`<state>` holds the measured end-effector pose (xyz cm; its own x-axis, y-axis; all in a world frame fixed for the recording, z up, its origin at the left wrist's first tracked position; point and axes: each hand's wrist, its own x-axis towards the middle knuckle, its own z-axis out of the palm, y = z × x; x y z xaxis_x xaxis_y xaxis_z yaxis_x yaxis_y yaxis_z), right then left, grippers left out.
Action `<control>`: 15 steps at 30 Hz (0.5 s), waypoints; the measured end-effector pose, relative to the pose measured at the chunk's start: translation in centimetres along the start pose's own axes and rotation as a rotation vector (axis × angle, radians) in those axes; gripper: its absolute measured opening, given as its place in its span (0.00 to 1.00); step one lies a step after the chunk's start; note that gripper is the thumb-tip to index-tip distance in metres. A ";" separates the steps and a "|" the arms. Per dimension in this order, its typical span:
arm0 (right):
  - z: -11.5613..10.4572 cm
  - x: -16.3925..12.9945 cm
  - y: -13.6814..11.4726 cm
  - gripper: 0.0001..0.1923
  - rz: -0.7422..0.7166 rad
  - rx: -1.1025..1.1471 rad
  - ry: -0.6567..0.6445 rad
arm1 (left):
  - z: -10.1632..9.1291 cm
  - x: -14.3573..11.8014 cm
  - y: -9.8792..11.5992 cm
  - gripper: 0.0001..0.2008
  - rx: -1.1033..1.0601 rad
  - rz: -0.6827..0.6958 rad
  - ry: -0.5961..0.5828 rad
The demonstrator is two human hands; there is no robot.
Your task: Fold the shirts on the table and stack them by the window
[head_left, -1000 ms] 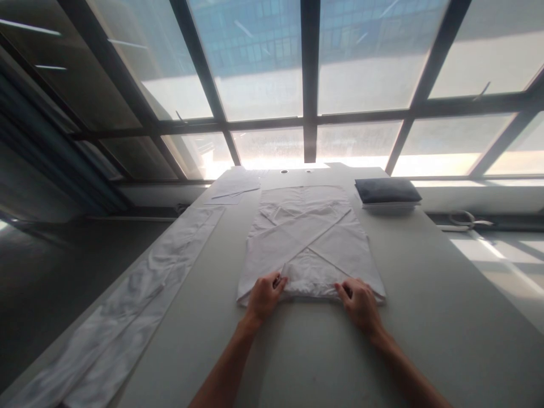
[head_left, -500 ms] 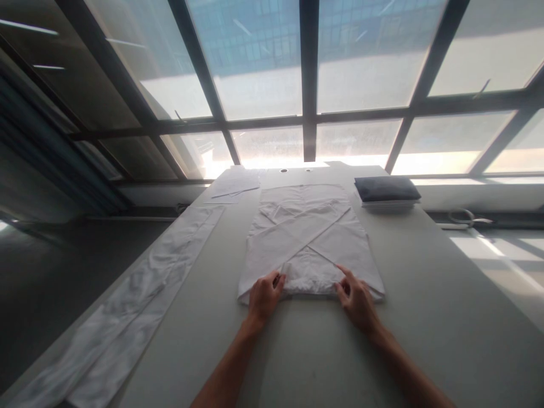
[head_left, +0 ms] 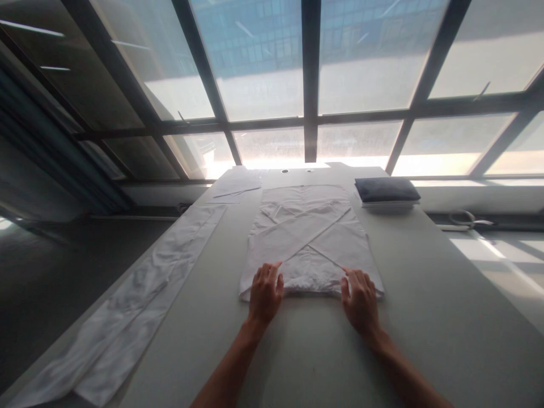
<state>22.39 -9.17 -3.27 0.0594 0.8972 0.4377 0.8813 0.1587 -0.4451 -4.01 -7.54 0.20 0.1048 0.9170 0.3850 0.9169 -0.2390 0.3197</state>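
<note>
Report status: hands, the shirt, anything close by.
Left hand and right hand flat, open, on white shirt hem. Sleeves crossed. Dark folded stack far right, apart.

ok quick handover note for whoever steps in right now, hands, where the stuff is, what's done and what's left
Left hand: open, flat on the near left edge of the white shirt.
Right hand: open, flat on the near right edge.
Shirt lies on the grey table, sleeves crossed over the body, near hem turned up in a narrow fold.
Long white cloth lies along the table's left side; a dark folded item on a stack sits at the far right.
Done: sleeves folded in, first hem fold.
Left, judging by its length: the body probably needs folding up further.
</note>
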 end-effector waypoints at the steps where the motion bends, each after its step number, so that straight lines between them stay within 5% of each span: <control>1: 0.0 0.0 -0.7 0.21 -0.023 0.009 0.011 | 0.0 0.1 0.6 0.19 0.009 0.077 -0.018; 8: 2.8 0.2 -6.5 0.34 -0.244 0.031 -0.227 | 4.0 0.9 3.5 0.29 0.060 0.464 -0.343; 15: 3.6 0.2 -5.2 0.31 -0.238 -0.053 -0.369 | 5.6 0.4 2.4 0.31 0.091 0.348 -0.357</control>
<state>16.17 -8.33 -3.64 -0.3113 0.9267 0.2105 0.8735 0.3662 -0.3207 0.36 -5.98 -3.75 0.5206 0.8438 0.1303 0.8325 -0.5355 0.1421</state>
